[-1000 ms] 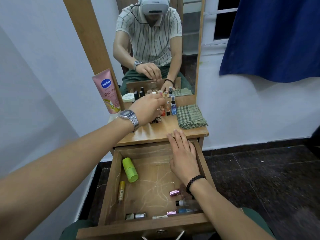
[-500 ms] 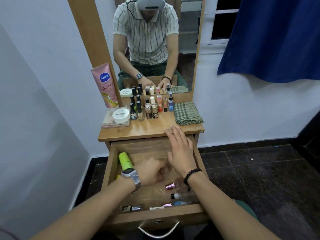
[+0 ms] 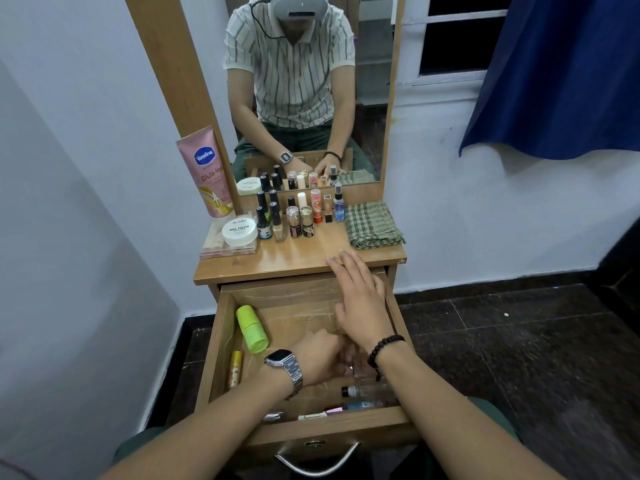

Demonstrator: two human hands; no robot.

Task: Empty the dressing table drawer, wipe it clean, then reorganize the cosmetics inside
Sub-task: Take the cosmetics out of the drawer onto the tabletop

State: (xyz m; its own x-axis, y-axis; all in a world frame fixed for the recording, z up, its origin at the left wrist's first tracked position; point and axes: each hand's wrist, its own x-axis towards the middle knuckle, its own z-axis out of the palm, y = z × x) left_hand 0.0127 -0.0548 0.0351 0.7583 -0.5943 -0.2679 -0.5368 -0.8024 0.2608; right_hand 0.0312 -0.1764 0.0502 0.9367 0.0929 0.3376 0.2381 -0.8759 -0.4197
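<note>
both hands are in the open drawer [image 3: 221, 341]: left hand [image 3: 320, 356] curls over a small pink tube i cannot see clearly, right hand [image 3: 362, 303] rests flat, fingers spread; light, slick, best pinched mid-body.

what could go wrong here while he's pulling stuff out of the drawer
The upright bottles stand packed close on the tabletop; setting another among them might topple several. The left hand reaches under the right wrist beside a clear bottle, so it may knock that or fumble the pick. The right hand rests on the tabletop edge above the drawer, cramping that corner.
</note>
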